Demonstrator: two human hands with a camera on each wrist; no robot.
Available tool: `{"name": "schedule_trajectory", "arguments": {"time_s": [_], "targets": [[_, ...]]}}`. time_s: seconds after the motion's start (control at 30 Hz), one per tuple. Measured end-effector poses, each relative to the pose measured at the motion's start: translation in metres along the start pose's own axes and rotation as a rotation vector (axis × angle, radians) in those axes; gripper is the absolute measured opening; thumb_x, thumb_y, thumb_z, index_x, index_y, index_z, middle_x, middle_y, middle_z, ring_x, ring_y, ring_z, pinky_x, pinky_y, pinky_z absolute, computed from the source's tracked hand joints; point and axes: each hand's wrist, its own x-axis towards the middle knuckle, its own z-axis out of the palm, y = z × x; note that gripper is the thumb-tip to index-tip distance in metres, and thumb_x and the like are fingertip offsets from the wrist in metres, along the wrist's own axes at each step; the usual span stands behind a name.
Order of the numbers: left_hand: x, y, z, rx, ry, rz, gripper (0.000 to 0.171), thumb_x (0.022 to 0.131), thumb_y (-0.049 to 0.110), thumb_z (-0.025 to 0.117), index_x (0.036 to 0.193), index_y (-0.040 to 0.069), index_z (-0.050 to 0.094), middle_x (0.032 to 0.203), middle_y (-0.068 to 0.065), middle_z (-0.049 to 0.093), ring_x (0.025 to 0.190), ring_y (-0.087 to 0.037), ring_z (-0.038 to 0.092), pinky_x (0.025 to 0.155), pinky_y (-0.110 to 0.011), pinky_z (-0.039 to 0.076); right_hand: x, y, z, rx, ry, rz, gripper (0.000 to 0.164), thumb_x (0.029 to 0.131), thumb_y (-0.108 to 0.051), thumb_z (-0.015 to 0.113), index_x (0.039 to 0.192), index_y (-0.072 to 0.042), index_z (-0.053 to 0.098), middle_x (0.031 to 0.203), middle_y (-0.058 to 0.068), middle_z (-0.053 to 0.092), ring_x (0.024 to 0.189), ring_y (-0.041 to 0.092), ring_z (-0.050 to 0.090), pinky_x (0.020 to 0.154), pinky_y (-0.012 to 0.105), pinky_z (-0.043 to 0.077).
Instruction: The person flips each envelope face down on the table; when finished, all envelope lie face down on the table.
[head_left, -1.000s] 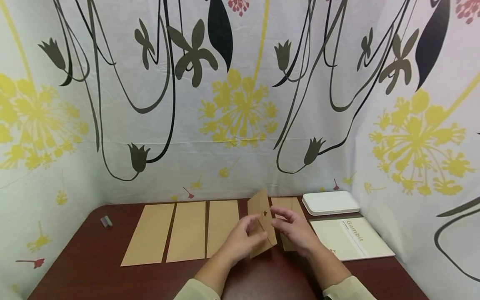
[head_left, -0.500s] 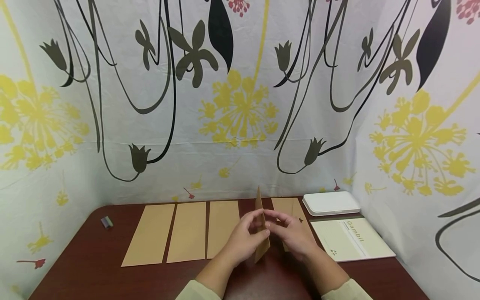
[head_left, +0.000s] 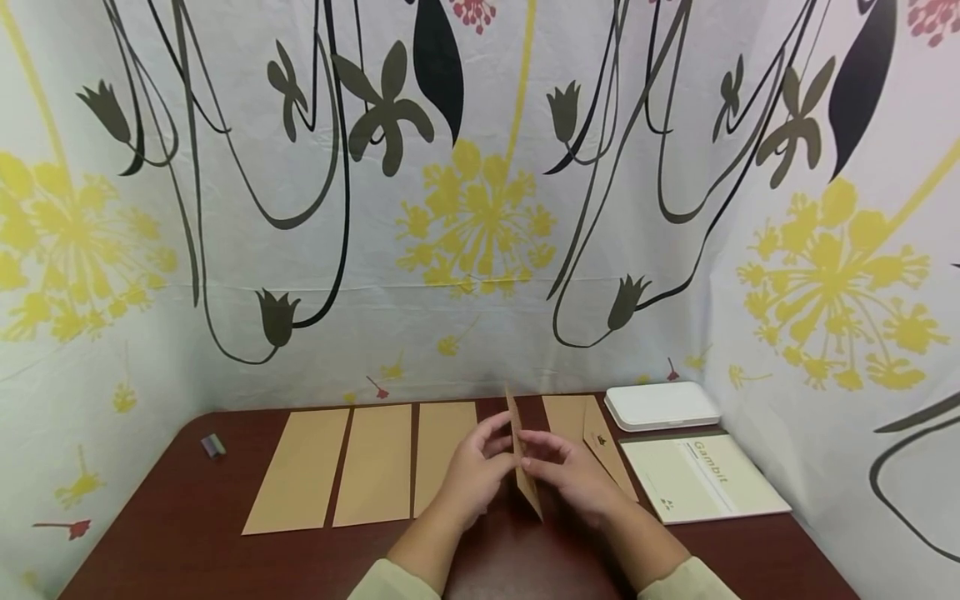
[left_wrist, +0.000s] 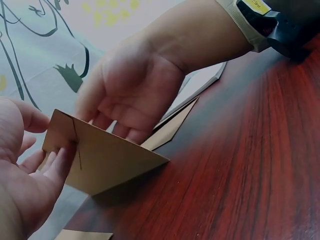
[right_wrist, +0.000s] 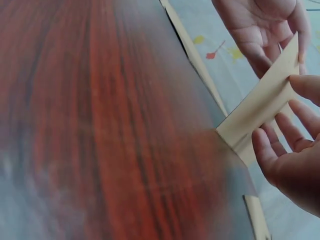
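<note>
A brown paper envelope [head_left: 522,467] stands on edge between the two hands, seen almost edge-on in the head view. My left hand [head_left: 474,468] holds it from the left, fingers bent about its far part. From the right, my right hand [head_left: 573,477] holds it too, its fingertips against the other face. The left wrist view shows a thin crease and a slit on the envelope's face [left_wrist: 107,160], with the right hand [left_wrist: 137,90] partly hidden behind it. In the right wrist view the right fingers [right_wrist: 266,152] overlap the paper near its lower fold.
Three brown envelopes [head_left: 296,475] lie in a row at left. Another, with a small dark emblem, lies flap up [head_left: 566,412] at right. Beside it are a pale "Gambit" notepad [head_left: 708,483] and a white case [head_left: 660,405]. A small grey block [head_left: 213,445] sits far left on the dark red table [head_left: 172,517].
The held envelope has turned from showing its emblem face to edge-on, and its top now leans left. My right hand has shifted slightly left and down, uncovering the right-hand envelope's emblem.
</note>
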Motion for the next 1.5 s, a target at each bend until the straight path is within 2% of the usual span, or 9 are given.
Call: {"name": "schedule_trajectory", "arguments": {"time_s": [0.27,0.37,0.47,0.6,0.73,0.87,1.1,1.3,1.5], "targets": [[0.002,-0.001,-0.004,-0.009,0.045,-0.005,0.076,0.086,-0.001,0.066,0.158,0.014,0.053,0.154,-0.017,0.061,0.145,-0.034,0.056,0.087,-0.027,0.056,0.001,0.005,-0.004,-0.029,0.017,0.034,0.058,0.100,-0.018,0.075,0.151,0.002,0.056,0.155,0.024,0.058,0.146,0.039,0.052,0.102,0.019,0.049],[0.002,-0.002,-0.004,-0.023,0.067,-0.025,0.081,0.081,-0.004,0.066,0.159,0.014,0.052,0.153,-0.020,0.060,0.144,-0.035,0.056,0.080,-0.026,0.056,0.001,0.005,-0.006,-0.035,0.030,0.042,0.058,0.101,-0.018,0.074,0.152,0.001,0.055,0.158,0.021,0.057,0.152,0.039,0.048,0.105,0.018,0.045],[0.002,-0.004,-0.005,-0.020,0.085,-0.032,0.085,0.079,-0.007,0.065,0.160,0.013,0.050,0.153,-0.022,0.060,0.143,-0.035,0.056,0.076,-0.026,0.055,0.002,0.006,-0.008,-0.050,0.044,0.044,0.057,0.101,-0.018,0.073,0.152,0.000,0.055,0.157,0.020,0.058,0.152,0.039,0.048,0.112,0.024,0.045],[0.004,-0.009,-0.008,0.028,0.098,-0.042,0.086,0.078,-0.008,0.064,0.160,0.012,0.050,0.155,-0.019,0.059,0.144,-0.036,0.056,0.084,-0.029,0.058,0.004,0.008,-0.011,-0.058,0.056,0.053,0.058,0.101,-0.017,0.073,0.153,0.000,0.054,0.157,0.020,0.058,0.152,0.038,0.049,0.119,0.033,0.044],[0.006,-0.013,-0.011,0.089,0.102,-0.048,0.084,0.078,-0.007,0.064,0.160,0.010,0.050,0.160,-0.013,0.056,0.145,-0.037,0.055,0.098,-0.037,0.059,0.005,0.009,-0.014,-0.045,0.069,0.069,0.059,0.102,-0.016,0.071,0.155,0.001,0.052,0.157,0.020,0.058,0.151,0.037,0.050,0.113,0.024,0.046],[0.006,-0.014,-0.013,0.120,0.099,-0.067,0.081,0.081,-0.006,0.064,0.160,0.006,0.048,0.164,-0.015,0.053,0.147,-0.039,0.054,0.104,-0.042,0.059,0.006,0.011,-0.017,-0.039,0.071,0.058,0.058,0.103,-0.016,0.069,0.155,0.003,0.051,0.157,0.023,0.058,0.151,0.039,0.050,0.108,0.018,0.047],[0.004,-0.016,-0.016,0.149,0.082,-0.114,0.078,0.085,-0.003,0.066,0.160,0.001,0.045,0.164,-0.021,0.050,0.148,-0.042,0.052,0.114,-0.050,0.054,0.005,0.012,-0.019,-0.024,0.070,0.064,0.060,0.104,-0.016,0.068,0.156,0.004,0.048,0.159,0.024,0.054,0.152,0.039,0.049,0.113,0.023,0.048],[0.003,-0.018,-0.016,0.207,0.048,-0.137,0.076,0.086,0.000,0.066,0.160,0.000,0.046,0.163,-0.022,0.051,0.149,-0.043,0.052,0.116,-0.053,0.052,0.005,0.012,-0.020,-0.014,0.080,0.074,0.059,0.105,-0.016,0.066,0.157,0.003,0.046,0.160,0.024,0.054,0.152,0.038,0.050,0.121,0.037,0.048],[0.002,-0.019,-0.016,0.238,0.038,-0.134,0.076,0.086,0.001,0.066,0.159,0.001,0.047,0.163,-0.020,0.052,0.149,-0.042,0.052,0.108,-0.047,0.056,0.006,0.014,-0.023,0.000,0.100,0.084,0.054,0.105,-0.014,0.065,0.155,0.004,0.050,0.156,0.025,0.057,0.149,0.038,0.053,0.115,0.027,0.052]]}}
